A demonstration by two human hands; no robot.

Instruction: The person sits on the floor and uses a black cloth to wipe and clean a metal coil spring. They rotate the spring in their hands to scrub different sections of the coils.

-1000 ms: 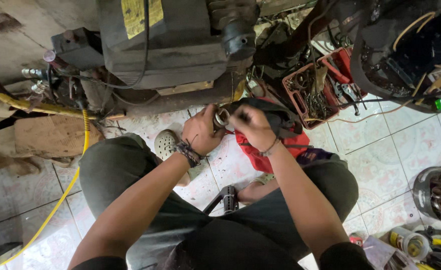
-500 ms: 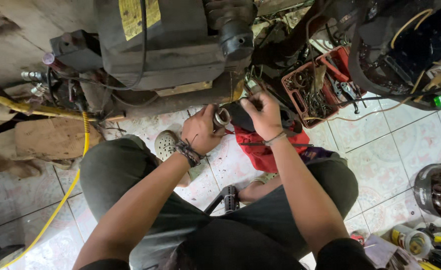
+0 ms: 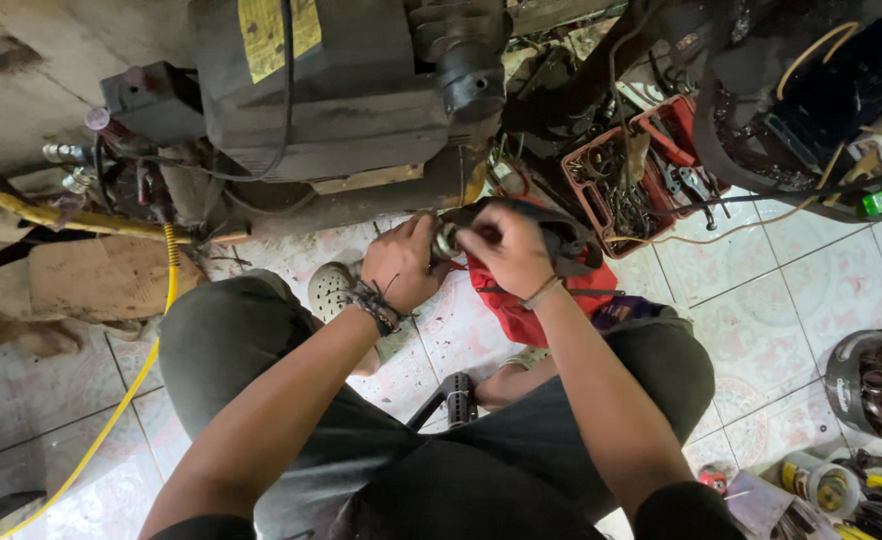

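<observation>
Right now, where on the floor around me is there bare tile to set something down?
Bare tile lies on the right, between the red tool crate and the metal bowl of parts. Another patch sits left, between the yellow hose and the cardboard. Crowded: under the machine, around both hands, and the bottom right corner with tape rolls.

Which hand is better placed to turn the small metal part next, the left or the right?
Probably the right hand: its fingers pinch the small metal part from the side, while the left hand wraps beneath, steadying it.
</observation>
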